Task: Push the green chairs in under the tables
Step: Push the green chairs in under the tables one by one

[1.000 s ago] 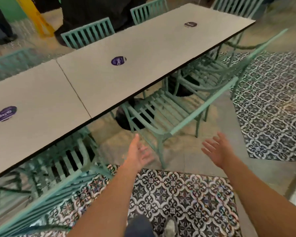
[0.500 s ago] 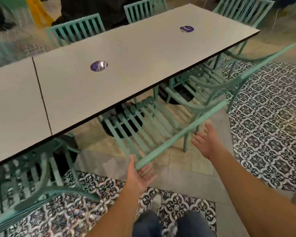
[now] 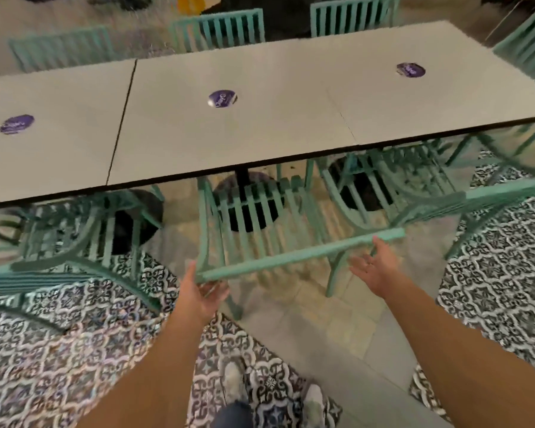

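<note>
The worktop [image 3: 291, 118] hides the front of the middle green chair [image 3: 260, 223]. Motion blur smears the chair at left [image 3: 59, 242], and the print on the purple stickers [image 3: 222, 98] is unreadable. The left hand's fingers [image 3: 212, 290] sit partly behind the chair's top rail [image 3: 300, 254].

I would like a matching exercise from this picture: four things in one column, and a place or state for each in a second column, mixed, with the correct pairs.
Things
1. left hand
2. right hand
3. middle sticker
4. shoes

Places or states
A. on the patterned tiles, at the bottom of the view
B. at the right end of the chair's top rail
C. on the table
D. at the left end of the chair's top rail

Pairs: 1-D, 2-B, 3-C, 4-A
</note>
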`<action>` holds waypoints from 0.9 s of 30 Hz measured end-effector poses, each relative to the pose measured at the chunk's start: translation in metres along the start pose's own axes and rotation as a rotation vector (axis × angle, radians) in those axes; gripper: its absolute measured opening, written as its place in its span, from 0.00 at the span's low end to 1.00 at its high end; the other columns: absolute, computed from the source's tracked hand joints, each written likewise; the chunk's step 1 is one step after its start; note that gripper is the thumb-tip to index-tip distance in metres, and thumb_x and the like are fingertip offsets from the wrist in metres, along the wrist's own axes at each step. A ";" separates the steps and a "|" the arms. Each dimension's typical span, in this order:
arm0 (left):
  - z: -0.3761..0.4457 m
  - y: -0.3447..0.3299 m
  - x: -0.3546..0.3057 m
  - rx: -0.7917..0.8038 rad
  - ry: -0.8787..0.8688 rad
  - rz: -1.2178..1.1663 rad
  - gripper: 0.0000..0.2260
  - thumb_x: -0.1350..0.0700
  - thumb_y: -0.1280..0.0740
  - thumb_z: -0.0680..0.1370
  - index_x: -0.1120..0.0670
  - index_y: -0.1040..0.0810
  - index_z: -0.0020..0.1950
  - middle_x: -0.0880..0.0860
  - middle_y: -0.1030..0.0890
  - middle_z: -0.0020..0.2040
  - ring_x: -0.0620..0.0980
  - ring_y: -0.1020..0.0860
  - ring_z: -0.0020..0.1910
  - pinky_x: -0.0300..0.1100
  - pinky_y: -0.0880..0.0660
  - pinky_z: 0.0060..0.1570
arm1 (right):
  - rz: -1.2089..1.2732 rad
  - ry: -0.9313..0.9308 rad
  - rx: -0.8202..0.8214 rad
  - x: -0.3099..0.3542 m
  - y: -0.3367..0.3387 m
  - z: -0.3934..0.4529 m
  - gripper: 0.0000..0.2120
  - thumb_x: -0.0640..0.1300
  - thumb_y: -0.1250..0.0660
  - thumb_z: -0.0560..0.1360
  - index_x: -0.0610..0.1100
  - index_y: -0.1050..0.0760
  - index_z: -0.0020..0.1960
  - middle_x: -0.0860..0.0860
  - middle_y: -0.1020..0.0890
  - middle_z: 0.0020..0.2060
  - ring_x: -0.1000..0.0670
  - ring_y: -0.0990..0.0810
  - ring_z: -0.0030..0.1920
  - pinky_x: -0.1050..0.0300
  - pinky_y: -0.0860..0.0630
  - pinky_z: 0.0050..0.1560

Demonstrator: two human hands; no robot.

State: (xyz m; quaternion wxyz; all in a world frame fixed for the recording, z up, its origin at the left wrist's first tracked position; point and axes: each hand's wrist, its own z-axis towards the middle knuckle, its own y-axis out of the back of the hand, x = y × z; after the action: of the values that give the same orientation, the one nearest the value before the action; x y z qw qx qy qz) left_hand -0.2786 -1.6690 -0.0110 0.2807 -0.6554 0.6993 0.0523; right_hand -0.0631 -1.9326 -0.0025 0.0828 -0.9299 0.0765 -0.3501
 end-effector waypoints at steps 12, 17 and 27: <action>0.017 -0.028 0.018 -0.112 -0.018 -0.091 0.13 0.55 0.34 0.79 0.59 0.27 0.61 0.63 0.22 0.57 0.62 0.21 0.54 0.56 0.21 0.53 | -0.018 -0.031 -0.095 0.029 0.000 0.067 0.10 0.47 0.39 0.80 0.41 0.28 0.54 0.45 0.22 0.49 0.47 0.22 0.43 0.52 0.20 0.32; 0.012 -0.034 0.014 -0.166 0.003 -0.099 0.14 0.56 0.35 0.80 0.61 0.28 0.62 0.63 0.22 0.57 0.62 0.21 0.52 0.54 0.18 0.37 | -0.011 0.011 -0.165 0.029 -0.001 0.075 0.14 0.43 0.39 0.81 0.40 0.33 0.65 0.42 0.24 0.57 0.46 0.22 0.43 0.56 0.23 0.22; 0.006 0.002 -0.013 -0.181 -0.003 -0.084 0.03 0.61 0.37 0.80 0.60 0.29 0.52 0.64 0.24 0.59 0.62 0.22 0.52 0.56 0.24 0.59 | 0.053 -0.030 -0.095 -0.003 -0.022 0.055 0.09 0.39 0.40 0.80 0.39 0.33 0.59 0.39 0.27 0.65 0.46 0.22 0.46 0.55 0.19 0.39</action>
State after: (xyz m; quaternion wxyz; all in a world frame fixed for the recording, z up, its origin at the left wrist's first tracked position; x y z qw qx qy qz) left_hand -0.2793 -1.6546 -0.0104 0.2232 -0.7067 0.6632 0.1044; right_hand -0.0273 -1.9051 -0.0405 0.0489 -0.9356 0.1164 -0.3296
